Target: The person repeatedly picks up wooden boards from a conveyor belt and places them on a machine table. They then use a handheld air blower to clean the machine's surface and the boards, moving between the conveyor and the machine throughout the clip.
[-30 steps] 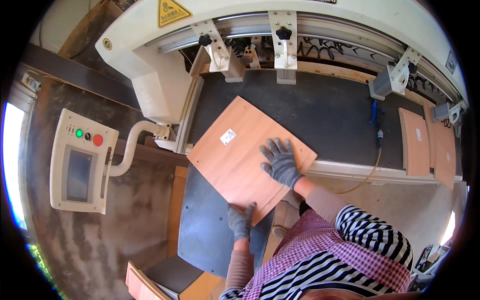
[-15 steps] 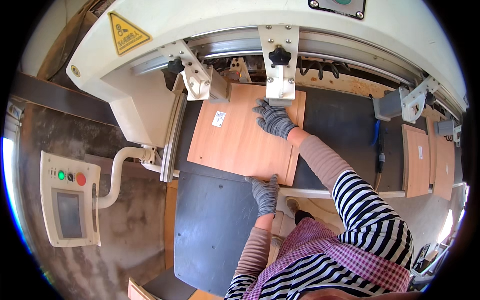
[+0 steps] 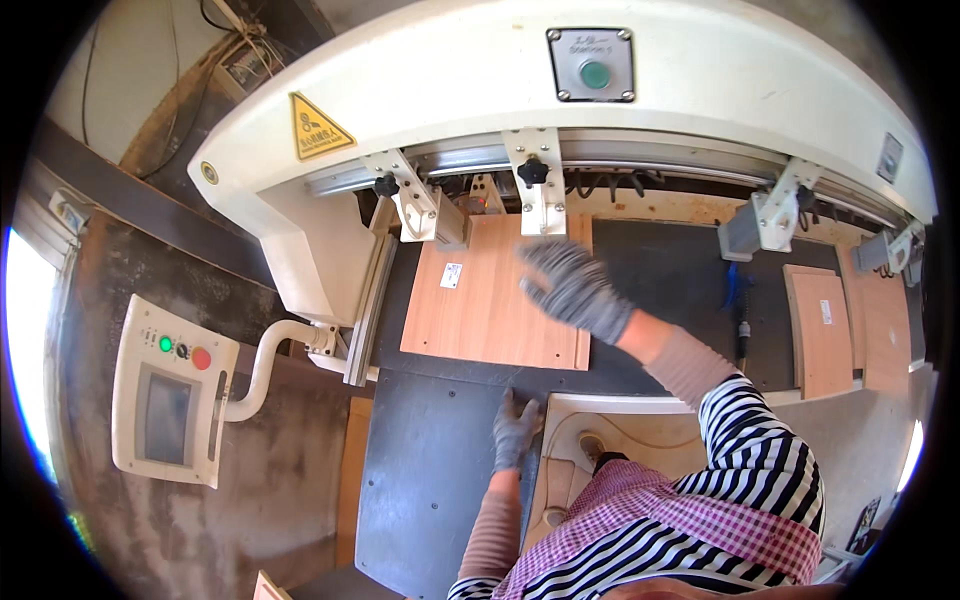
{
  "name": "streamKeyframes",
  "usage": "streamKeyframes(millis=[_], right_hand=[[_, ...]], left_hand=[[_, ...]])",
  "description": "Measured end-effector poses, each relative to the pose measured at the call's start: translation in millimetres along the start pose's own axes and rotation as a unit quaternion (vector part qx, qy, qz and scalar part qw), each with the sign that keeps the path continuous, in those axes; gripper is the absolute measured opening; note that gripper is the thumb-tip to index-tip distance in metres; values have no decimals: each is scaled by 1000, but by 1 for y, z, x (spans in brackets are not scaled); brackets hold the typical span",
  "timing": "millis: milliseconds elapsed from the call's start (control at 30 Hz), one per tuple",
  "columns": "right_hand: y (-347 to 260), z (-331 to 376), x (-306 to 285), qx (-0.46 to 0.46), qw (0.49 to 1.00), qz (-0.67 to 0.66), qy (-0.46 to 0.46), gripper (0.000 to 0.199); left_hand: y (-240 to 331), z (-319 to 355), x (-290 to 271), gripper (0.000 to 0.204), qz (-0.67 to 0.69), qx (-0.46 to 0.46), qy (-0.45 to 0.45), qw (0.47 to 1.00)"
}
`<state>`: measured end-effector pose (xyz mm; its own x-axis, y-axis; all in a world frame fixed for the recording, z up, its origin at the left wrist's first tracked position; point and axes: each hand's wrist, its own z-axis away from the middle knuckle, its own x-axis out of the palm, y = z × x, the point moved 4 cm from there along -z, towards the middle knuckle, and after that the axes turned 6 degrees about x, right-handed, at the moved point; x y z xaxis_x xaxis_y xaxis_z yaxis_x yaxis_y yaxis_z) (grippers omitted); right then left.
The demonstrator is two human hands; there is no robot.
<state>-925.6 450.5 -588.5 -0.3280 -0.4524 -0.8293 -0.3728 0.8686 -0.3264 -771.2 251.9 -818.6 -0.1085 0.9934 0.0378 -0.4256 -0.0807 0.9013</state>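
Note:
A wood-grain board (image 3: 480, 310) with a white label (image 3: 451, 275) lies on the dark machine table, its far edge under the white clamp brackets. Grey gloves cover both hands. Over the board's right side hovers my right hand (image 3: 578, 290), slightly blurred, with its fingers spread and nothing in them. My left hand (image 3: 514, 432) is apart from the board's near edge, over the dark table extension (image 3: 420, 480) close to its right side; its fingers are apart and hold nothing. One clamp bracket (image 3: 537, 185) with a black knob stands just beyond my right hand.
The white machine beam (image 3: 430, 110) spans the far side and carries a green button (image 3: 595, 75). At left, a control panel (image 3: 170, 390) hangs on a curved arm. More wooden boards (image 3: 822, 330) lie at right, near a cable with blue tubing (image 3: 738, 290).
Both hands have come off the board: the right has lifted, the left has drawn back toward me. The board now lies straighter against the machine. My view has tilted up, showing more of the beam.

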Motion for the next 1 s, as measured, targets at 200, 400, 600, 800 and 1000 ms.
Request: streamKeyframes(millis=[200,400,600,800,1000], right_hand=[[-23,-41,-197,70,923,247,287,56],[-10,-45,-204,167,960,182,130,46],[131,160,-108,399,908,91,-91,60],[250,309,-86,618,763,189,13,59],[214,337,-42,571,704,-394,151,38]], left_hand=[[-34,92,-74,58,23,-9,43,999],[-60,146,-93,52,86,3,53,995],[-67,176,-123,49,88,-40,79,992],[-136,148,-198,46,-23,10,26,999],[-124,148,-207,41,-57,-31,63,996]])
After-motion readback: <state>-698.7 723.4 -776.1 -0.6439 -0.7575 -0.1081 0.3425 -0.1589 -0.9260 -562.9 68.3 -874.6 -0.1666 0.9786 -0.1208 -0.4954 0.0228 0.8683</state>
